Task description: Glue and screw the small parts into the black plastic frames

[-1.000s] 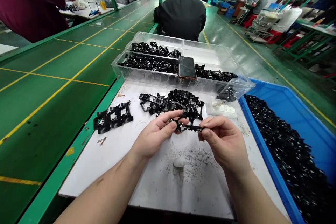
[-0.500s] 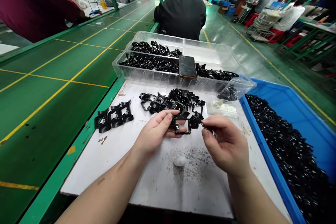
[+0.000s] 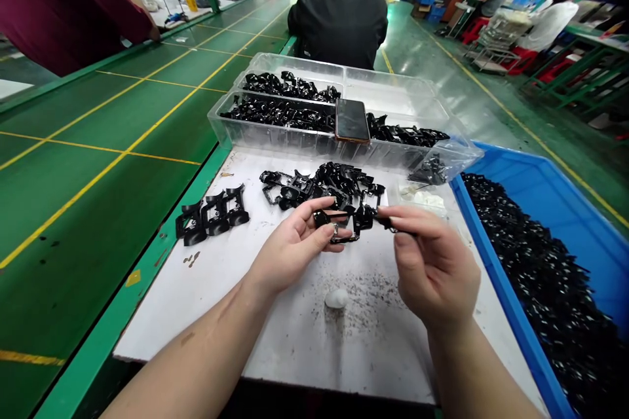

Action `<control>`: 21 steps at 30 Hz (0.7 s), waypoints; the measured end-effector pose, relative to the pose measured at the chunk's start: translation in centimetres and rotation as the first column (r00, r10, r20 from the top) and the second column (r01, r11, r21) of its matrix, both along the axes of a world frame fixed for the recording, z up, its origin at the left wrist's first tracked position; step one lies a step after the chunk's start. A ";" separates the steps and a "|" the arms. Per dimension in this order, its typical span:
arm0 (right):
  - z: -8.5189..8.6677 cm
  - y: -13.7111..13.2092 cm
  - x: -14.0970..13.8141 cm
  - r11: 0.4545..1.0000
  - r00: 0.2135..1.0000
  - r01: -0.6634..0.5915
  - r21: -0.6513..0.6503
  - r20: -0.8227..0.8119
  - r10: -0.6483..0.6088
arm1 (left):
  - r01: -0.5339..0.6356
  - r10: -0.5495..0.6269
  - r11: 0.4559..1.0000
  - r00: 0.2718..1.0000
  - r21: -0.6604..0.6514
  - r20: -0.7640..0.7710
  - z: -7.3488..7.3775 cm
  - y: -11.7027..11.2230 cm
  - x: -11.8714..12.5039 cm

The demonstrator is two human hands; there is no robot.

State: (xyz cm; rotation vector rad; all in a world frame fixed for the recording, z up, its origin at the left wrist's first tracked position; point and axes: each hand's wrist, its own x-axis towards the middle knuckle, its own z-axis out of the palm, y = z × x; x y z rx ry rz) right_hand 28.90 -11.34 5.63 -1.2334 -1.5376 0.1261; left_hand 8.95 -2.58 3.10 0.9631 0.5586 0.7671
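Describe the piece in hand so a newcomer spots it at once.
Find the white work board beside the blue crate, with its heap of glossy black plastic parts. In front of the heap, a small black plastic frame sits between the left hand and the right hand; it alone is held, not lying loose.

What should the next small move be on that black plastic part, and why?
Probably ease the thin black strip away from the black plastic frame: the right hand pinches the strip at the frame's edge, while the left hand grips the frame steady.
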 end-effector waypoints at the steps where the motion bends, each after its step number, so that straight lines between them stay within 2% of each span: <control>1: -0.1 -0.1 0.0 1.000 0.999 0.012 -0.007 -0.036 -0.013 | 0.012 -0.012 1.000 1.000 0.004 0.008 0.0 0.0 0.0; 5: -0.4 -0.3 -0.1 0.998 0.981 0.049 -0.042 -0.186 -0.056 | 0.024 -0.024 1.000 1.000 0.012 0.007 0.1 -0.2 -0.1; 7: -0.4 -0.2 -0.1 0.996 0.933 -0.021 -0.087 -0.361 -0.012 | 0.022 -0.022 1.000 1.000 0.007 0.000 0.2 -0.2 -0.1; 10: -0.2 0.3 0.4 0.968 0.798 -0.179 -0.176 -0.602 0.038 | 0.016 -0.016 1.000 1.000 -0.002 -0.002 0.2 -0.2 0.0; 12: -0.2 0.7 0.9 0.941 0.726 -0.255 -0.221 -0.686 0.036 | 0.012 -0.012 1.000 1.000 -0.005 -0.006 0.3 -0.1 0.0; 14: -0.3 0.9 1.4 0.919 0.695 -0.287 -0.269 -0.719 0.006 | 0.013 -0.013 1.000 1.000 -0.009 -0.017 0.2 -0.1 0.0; 16: -0.4 0.9 1.7 0.912 0.716 -0.261 -0.315 -0.697 -0.036 | 0.013 -0.014 1.000 1.000 -0.012 -0.028 0.1 0.0 0.0; 18: -0.4 0.7 1.7 0.929 0.798 -0.164 -0.332 -0.598 -0.073 | 0.013 -0.014 1.000 0.999 -0.013 -0.031 0.1 0.1 0.1; 21: -0.2 0.4 1.2 0.961 0.956 0.060 -0.270 -0.260 -0.133 | 0.016 -0.016 1.000 1.000 -0.020 -0.026 0.1 0.0 0.1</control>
